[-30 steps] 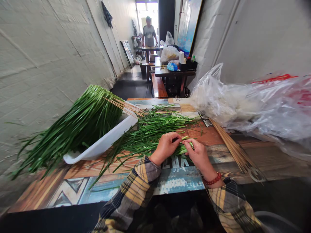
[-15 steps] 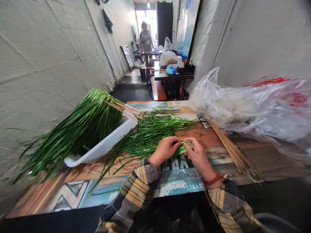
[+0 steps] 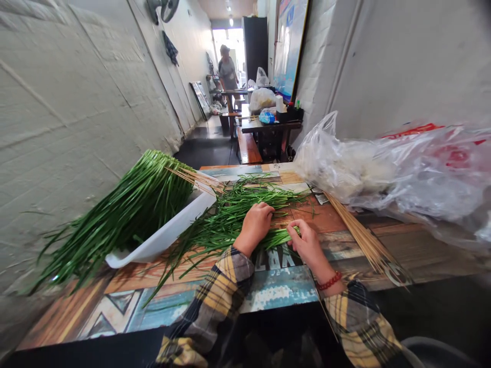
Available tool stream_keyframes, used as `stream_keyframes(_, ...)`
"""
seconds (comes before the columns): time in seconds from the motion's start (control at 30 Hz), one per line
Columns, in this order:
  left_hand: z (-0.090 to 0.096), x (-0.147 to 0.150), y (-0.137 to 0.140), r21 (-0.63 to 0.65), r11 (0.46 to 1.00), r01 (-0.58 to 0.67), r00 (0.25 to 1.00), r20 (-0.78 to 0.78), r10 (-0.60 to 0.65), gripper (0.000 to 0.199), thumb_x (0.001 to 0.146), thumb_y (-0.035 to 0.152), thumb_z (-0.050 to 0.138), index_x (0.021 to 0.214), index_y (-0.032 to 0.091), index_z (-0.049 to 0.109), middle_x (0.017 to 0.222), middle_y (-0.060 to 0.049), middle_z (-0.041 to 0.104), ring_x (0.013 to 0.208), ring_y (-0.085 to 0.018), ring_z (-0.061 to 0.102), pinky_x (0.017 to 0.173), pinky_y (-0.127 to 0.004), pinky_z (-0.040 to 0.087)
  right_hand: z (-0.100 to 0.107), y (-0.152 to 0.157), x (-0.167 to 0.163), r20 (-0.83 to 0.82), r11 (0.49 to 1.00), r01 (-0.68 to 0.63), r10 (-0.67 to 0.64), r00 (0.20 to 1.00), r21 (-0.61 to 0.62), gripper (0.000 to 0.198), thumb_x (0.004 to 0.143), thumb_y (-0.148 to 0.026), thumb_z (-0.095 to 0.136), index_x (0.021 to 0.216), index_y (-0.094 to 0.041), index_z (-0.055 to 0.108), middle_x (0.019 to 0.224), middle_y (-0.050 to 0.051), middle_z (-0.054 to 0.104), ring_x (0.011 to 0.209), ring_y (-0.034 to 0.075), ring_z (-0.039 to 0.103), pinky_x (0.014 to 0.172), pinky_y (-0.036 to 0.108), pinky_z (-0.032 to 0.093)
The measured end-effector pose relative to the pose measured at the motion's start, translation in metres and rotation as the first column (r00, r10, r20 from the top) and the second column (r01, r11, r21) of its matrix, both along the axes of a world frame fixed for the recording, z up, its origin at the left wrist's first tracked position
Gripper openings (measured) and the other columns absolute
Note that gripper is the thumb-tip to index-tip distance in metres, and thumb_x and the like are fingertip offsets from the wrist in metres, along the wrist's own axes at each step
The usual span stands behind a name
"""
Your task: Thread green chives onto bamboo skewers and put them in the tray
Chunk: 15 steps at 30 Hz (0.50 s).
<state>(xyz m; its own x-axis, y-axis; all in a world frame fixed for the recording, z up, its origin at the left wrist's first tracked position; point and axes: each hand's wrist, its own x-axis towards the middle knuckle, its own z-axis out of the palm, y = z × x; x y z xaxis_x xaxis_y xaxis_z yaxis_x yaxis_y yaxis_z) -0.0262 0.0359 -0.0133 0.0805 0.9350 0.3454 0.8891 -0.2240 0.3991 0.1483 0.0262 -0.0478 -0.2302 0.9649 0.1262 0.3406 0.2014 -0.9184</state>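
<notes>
- Near edge of the table: both forearms cross it; the small bunch of greens lies a little beyond, at mid-width.
- Right hand: thumb and fingers closed in a pinch on the stem ends of the small bunch, which extends leftward from the fingertips.
- Small bunch: long axis roughly parallel to the near edge, stems toward the right edge, leaves toward the near left corner. The right hand is the nearer, being in contact; whether the left touches it cannot be told.
- Left hand: fingers curled inward, back of the hand uppermost, between the small bunch and the loose pile; whether it grips anything is hidden.
- Loose pile: just beyond the left hand, its stems likewise pointing toward the right edge.
- Sticks: right of the right hand and apart from it, slanting toward the near right corner.
- White tray: toward the left edge, bearing the large bundle.
- Plastic bag: toward the far right corner, beyond the sticks.
</notes>
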Motion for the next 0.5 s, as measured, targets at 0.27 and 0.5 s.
stream_keyframes(0.27, -0.0012, 0.0043, 0.0076, -0.048, 0.998, -0.042, 0.938, -0.346, 0.023, 0.019, 0.086, 0.022, 0.051, 0.086, 0.018, 0.07, 0.088, -0.009, 0.062, 0.088, -0.023, 0.053, 0.072, -0.033, 0.041, -0.0008, 0.0008, -0.0003, 0.015, 1.0, -0.001, 0.001, 1.0, 0.016, 0.03, 0.087, -0.047, 0.046, 0.09, -0.019, 0.055, 0.047, -0.005, 0.055, 0.045, 0.015, 0.061, 0.046, 0.022, 0.041)
stream_keyframes(0.5, -0.0025, 0.0014, 0.0032, -0.022, 1.0, 0.004, 0.938, -0.345, -0.011, 0.025, 0.089, 0.024, 0.046, 0.075, 0.017, 0.066, 0.087, -0.008, 0.06, 0.088, -0.022, 0.05, 0.072, -0.033, 0.037, -0.0031, 0.0023, 0.0, -0.003, 1.0, -0.017, 0.017, 1.0, -0.024, 0.035, 0.087, -0.047, 0.046, 0.1, -0.017, 0.06, 0.052, -0.003, 0.058, 0.044, 0.014, 0.06, 0.043, 0.021, 0.04)
